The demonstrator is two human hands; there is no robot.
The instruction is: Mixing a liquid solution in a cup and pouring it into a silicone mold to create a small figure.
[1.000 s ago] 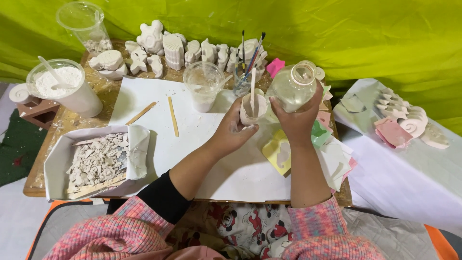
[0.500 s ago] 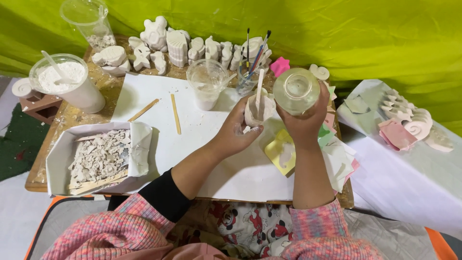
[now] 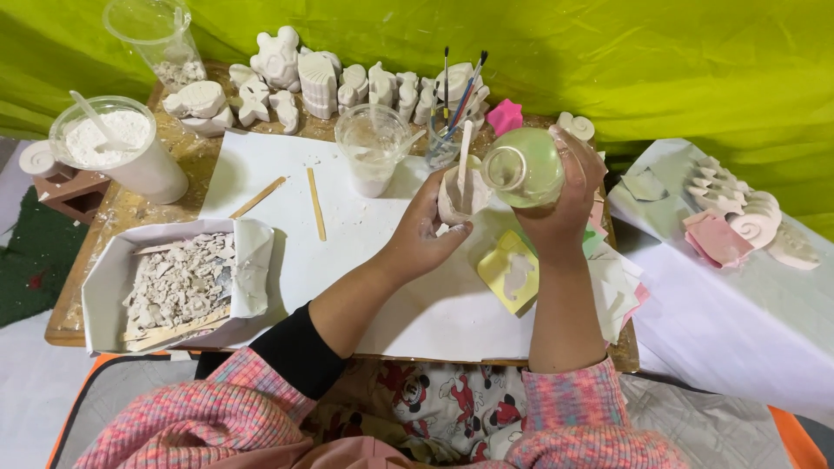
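Observation:
My left hand (image 3: 423, 233) grips a small cup of pale plaster mix (image 3: 458, 198) with a wooden stick (image 3: 465, 155) standing in it. Right beside it, my right hand (image 3: 566, 198) holds a clear plastic bottle (image 3: 522, 168), tilted so its open mouth points toward the cup. Both are held just above a white sheet of paper (image 3: 347, 252) on the wooden table. A yellow flexible mould (image 3: 509, 271) lies on the paper under my right wrist.
A clear cup (image 3: 372, 149) and a jar of paintbrushes (image 3: 447, 139) stand behind the hands. Several white plaster figures (image 3: 321, 82) line the back edge. A tub of white powder (image 3: 117, 148) and a box of plaster scraps (image 3: 178, 282) sit left. Two sticks (image 3: 314, 201) lie on the paper.
The bottle has tipped further toward the cup, and both hands have drawn slightly closer together.

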